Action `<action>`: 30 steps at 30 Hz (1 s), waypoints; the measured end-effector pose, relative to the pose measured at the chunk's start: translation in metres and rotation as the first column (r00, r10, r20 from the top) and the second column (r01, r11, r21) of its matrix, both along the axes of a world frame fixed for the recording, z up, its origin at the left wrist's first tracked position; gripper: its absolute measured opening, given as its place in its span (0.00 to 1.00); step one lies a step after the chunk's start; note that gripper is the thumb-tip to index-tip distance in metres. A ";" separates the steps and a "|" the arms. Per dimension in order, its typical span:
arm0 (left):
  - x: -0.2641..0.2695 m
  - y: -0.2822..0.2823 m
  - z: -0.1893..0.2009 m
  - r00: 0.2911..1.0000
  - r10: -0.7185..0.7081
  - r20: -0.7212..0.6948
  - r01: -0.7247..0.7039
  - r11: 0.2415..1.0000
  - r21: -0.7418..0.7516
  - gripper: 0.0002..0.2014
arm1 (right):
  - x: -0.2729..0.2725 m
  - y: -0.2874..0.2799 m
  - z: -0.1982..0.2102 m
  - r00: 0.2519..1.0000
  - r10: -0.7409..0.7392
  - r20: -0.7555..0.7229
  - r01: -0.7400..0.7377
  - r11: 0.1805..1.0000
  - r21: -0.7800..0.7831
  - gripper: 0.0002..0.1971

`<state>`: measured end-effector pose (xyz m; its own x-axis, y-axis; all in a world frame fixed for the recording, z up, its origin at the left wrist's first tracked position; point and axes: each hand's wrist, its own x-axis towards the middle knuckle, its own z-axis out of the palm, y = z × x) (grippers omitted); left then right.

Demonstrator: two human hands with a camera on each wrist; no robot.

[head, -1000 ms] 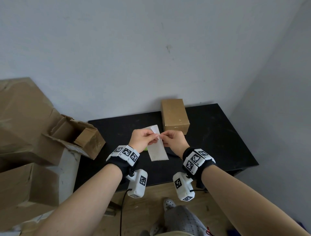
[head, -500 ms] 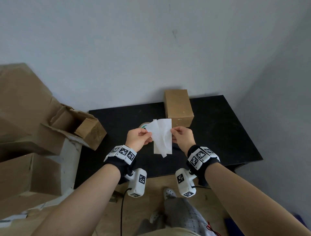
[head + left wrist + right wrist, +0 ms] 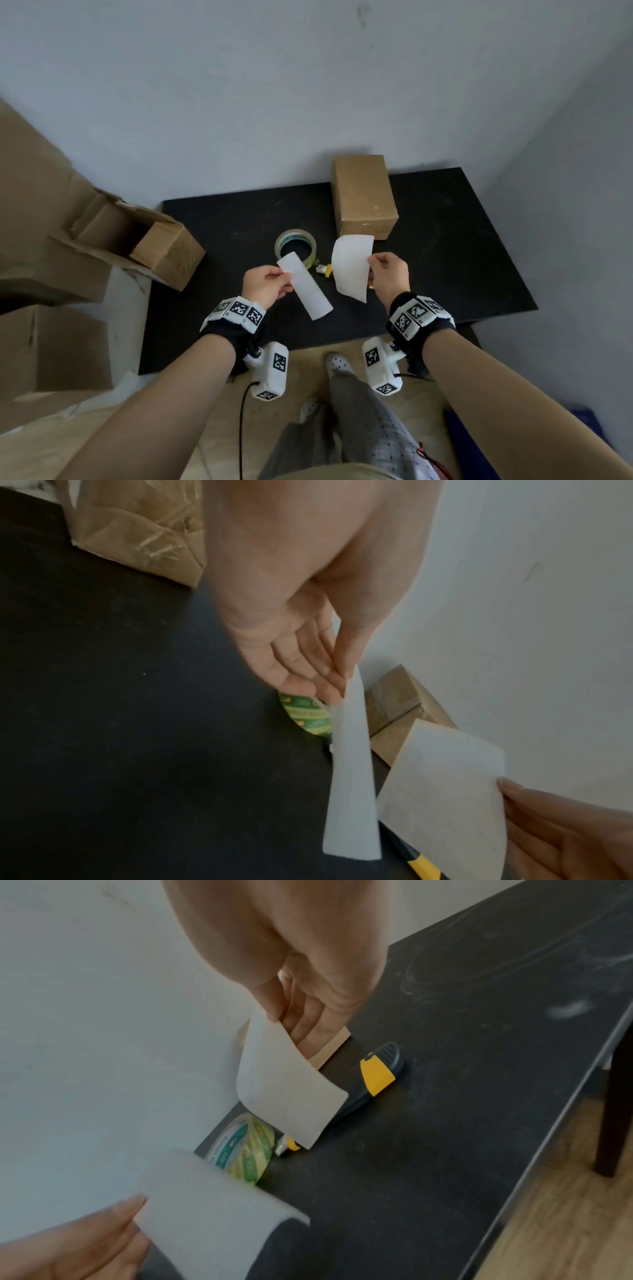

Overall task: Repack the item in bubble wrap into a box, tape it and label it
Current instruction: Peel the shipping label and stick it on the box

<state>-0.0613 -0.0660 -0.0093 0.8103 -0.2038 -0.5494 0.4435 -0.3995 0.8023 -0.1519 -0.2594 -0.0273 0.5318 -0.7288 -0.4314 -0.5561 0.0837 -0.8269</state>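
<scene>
A closed brown cardboard box (image 3: 363, 195) stands at the back of the black table (image 3: 445, 240), against the wall. Over the table's middle my left hand (image 3: 286, 274) pinches the top of a narrow white paper strip (image 3: 305, 291) that hangs down and to the right. My right hand (image 3: 371, 262) pinches the edge of a wider, curled white sheet (image 3: 351, 267). The two papers are apart. In the left wrist view the strip (image 3: 352, 777) hangs beside the sheet (image 3: 441, 791). In the right wrist view the sheet (image 3: 287, 1085) curls below my fingers.
A tape roll (image 3: 295, 246) lies flat on the table just behind the strip. A yellow-and-black utility knife (image 3: 377, 1074) lies beside it. Open, torn cardboard boxes (image 3: 164, 253) crowd the table's left end, with more stacked on the floor at the left.
The two papers, held together a second ago, have been pulled apart. My left hand has moved left with the strip, my right hand right with the sheet, and the tape roll now shows.
</scene>
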 end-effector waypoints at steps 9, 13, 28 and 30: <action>0.010 0.003 -0.027 0.993 -0.022 -0.116 0.036 0.992 0.120 0.13 | 0.004 -0.006 -0.001 0.999 0.011 -0.031 -0.011 1.000 0.005 0.03; 0.016 0.004 -0.029 0.991 -0.056 -0.123 0.074 0.986 0.152 0.12 | 0.004 -0.003 0.003 0.999 0.021 -0.037 -0.021 1.000 0.003 0.03; 0.004 -0.028 0.030 0.775 -0.432 0.460 0.321 0.898 0.303 0.10 | 0.020 0.012 0.049 0.993 0.073 0.095 -0.074 0.997 0.007 0.03; -0.003 -0.038 0.041 0.743 -0.480 0.467 0.400 0.877 0.265 0.14 | 0.020 0.015 0.058 0.987 0.077 0.141 -0.079 0.997 0.010 0.05</action>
<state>-0.0647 -0.1044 0.0317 0.8154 -0.5619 -0.1393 -0.2608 -0.5713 0.7783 -0.1318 -0.2448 0.0311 0.6425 -0.6766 -0.3597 -0.4404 0.0581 -0.8959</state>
